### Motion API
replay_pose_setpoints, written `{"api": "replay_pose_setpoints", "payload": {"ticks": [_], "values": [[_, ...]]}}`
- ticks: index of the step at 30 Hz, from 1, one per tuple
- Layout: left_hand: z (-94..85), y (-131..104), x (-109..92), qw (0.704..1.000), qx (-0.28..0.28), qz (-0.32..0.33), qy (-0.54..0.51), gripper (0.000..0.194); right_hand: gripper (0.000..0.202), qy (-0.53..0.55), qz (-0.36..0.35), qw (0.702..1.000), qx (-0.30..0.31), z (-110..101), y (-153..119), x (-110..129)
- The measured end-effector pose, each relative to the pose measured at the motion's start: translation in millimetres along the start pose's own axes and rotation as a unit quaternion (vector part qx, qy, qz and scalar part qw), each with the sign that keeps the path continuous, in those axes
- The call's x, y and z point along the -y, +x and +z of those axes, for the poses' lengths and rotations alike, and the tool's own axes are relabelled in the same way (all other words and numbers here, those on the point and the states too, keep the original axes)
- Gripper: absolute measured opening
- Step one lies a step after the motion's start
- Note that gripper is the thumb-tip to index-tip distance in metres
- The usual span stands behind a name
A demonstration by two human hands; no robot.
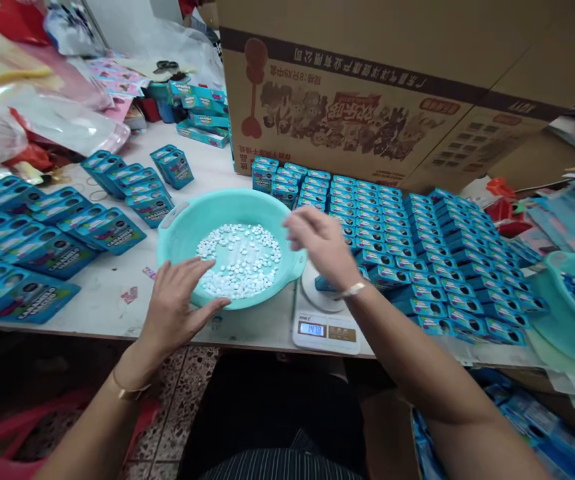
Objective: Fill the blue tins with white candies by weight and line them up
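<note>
A turquoise plastic basin [187, 230] stands on the table with many small white pellets [242, 280] across its bottom. My left hand [177, 303] is at its near left rim, fingers spread and nothing held. Over the right rim is my right hand [320, 247], slightly blurred, its fingers bent together; whatever they may hold is hidden. Under that wrist a white kitchen scale [307, 317] shows lit digits. A small blue box [324, 285] rests on the scale's plate, partly covered by my right hand.
Rows of blue boxes [427, 287] fill the table's right side, and more boxes [47, 247] stand at left. A large cardboard carton [347, 67] blocks the back. Another turquoise basin [552, 313] with blue wrapped pieces sits far right. Plastic bags [82, 127] lie at back left.
</note>
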State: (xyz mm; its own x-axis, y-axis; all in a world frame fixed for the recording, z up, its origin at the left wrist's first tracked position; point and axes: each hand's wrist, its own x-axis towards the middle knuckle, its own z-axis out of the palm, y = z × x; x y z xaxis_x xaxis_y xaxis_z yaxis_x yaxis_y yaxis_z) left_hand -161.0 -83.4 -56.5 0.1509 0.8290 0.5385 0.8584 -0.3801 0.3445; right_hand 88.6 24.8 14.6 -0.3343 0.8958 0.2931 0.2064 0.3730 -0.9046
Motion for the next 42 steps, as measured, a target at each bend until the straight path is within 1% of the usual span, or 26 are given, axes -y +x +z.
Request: {"api": "replay_pose_setpoints", "payload": {"ticks": [1, 2, 3, 5, 6, 8, 10, 14, 18, 20, 21, 22, 23, 24, 25, 26, 27, 29, 31, 32, 33, 35, 37, 39, 40, 42], "values": [[0.2, -9, 12, 0.999, 0.031, 0.005, 0.005, 0.041, 0.022, -0.075, -0.02, 0.994, 0.079, 23, 15, -2], [1.0, -17, 21, 0.998, 0.055, 0.008, 0.006, 0.036, 0.022, -0.157, -0.032, 0.976, 0.15, 46, 29, -6], [1.5, -23, 26, 0.998, 0.07, 0.008, 0.004, 0.032, 0.025, -0.238, -0.032, 0.946, 0.219, 69, 43, -12], [-0.4, -30, 29, 0.997, 0.08, 0.002, -0.002, 0.026, 0.038, -0.377, -0.022, 0.863, 0.335, 109, 65, -25], [-3.1, -32, 28, 0.997, 0.08, -0.004, -0.006, 0.024, 0.041, -0.404, -0.016, 0.841, 0.359, 124, 73, -32], [-10.8, -35, 26, 0.997, 0.079, -0.017, -0.02, 0.023, 0.042, -0.437, -0.004, 0.816, 0.379, 144, 84, -45], [-18.3, -38, 25, 0.996, 0.075, -0.031, -0.041, 0.025, 0.041, -0.466, 0.02, 0.798, 0.382, 150, 89, -55], [-21.8, -45, 27, 0.994, 0.054, -0.052, -0.078, 0.029, 0.051, -0.509, 0.091, 0.769, 0.375, 138, 87, -67], [-11.4, -51, 31, 0.993, -0.001, -0.059, -0.105, 0.033, 0.057, -0.498, 0.159, 0.745, 0.415, 129, 57, -64], [-5.5, -54, 32, 0.991, -0.021, -0.057, -0.119, 0.035, 0.054, -0.462, 0.171, 0.752, 0.438, 136, 34, -60], [-2.9, -56, 32, 0.99, -0.028, -0.055, -0.127, 0.036, 0.05, -0.412, 0.183, 0.774, 0.445, 142, 23, -59], [-0.6, -57, 31, 0.989, -0.034, -0.053, -0.135, 0.037, 0.045, -0.359, 0.194, 0.799, 0.442, 151, 14, -59], [1.3, -59, 31, 0.988, -0.041, -0.05, -0.14, 0.039, 0.038, -0.286, 0.21, 0.833, 0.423, 162, 7, -60], [2.7, -60, 30, 0.988, -0.045, -0.047, -0.143, 0.041, 0.031, -0.199, 0.235, 0.868, 0.39, 173, 2, -62], [3.4, -61, 30, 0.988, -0.049, -0.045, -0.139, 0.045, 0.025, -0.117, 0.26, 0.892, 0.35, 184, 0, -64], [3.0, -62, 30, 0.989, -0.051, -0.041, -0.13, 0.052, 0.02, -0.042, 0.285, 0.906, 0.31, 194, 1, -66], [1.2, -62, 32, 0.991, -0.054, -0.034, -0.115, 0.063, 0.019, 0.016, 0.309, 0.909, 0.278, 201, 3, -68], [-7.4, -55, 44, 0.994, -0.068, -0.023, -0.088, 0.089, 0.019, 0.078, 0.346, 0.902, 0.246, 206, 13, -68], [-21.3, -39, 67, 0.992, -0.097, -0.041, -0.064, 0.099, 0.021, 0.117, 0.378, 0.888, 0.235, 197, 25, -63], [-29.1, -28, 82, 0.99, -0.112, -0.07, -0.049, 0.095, 0.021, 0.138, 0.391, 0.881, 0.229, 189, 31, -58], [-36.5, -14, 98, 0.986, -0.125, -0.11, -0.016, 0.084, 0.02, 0.167, 0.404, 0.872, 0.22, 180, 36, -51], [-47.3, 13, 131, 0.966, -0.125, -0.201, 0.102, 0.075, 0.015, 0.26, 0.441, 0.841, 0.175, 162, 43, -37], [-50.4, 36, 157, 0.95, -0.056, -0.24, 0.195, 0.068, 0.015, 0.376, 0.487, 0.783, 0.097, 148, 45, -23], [-46.5, 50, 174, 0.94, 0.025, -0.229, 0.252, 0.058, 0.02, 0.472, 0.516, 0.715, 0.002, 142, 43, -14], [-43.0, 54, 178, 0.937, 0.057, -0.217, 0.27, 0.054, 0.021, 0.5, 0.517, 0.694, -0.038, 140, 40, -12], [-35.7, 54, 182, 0.932, 0.091, -0.197, 0.292, 0.047, 0.022, 0.538, 0.507, 0.667, -0.096, 141, 35, -12]]}}
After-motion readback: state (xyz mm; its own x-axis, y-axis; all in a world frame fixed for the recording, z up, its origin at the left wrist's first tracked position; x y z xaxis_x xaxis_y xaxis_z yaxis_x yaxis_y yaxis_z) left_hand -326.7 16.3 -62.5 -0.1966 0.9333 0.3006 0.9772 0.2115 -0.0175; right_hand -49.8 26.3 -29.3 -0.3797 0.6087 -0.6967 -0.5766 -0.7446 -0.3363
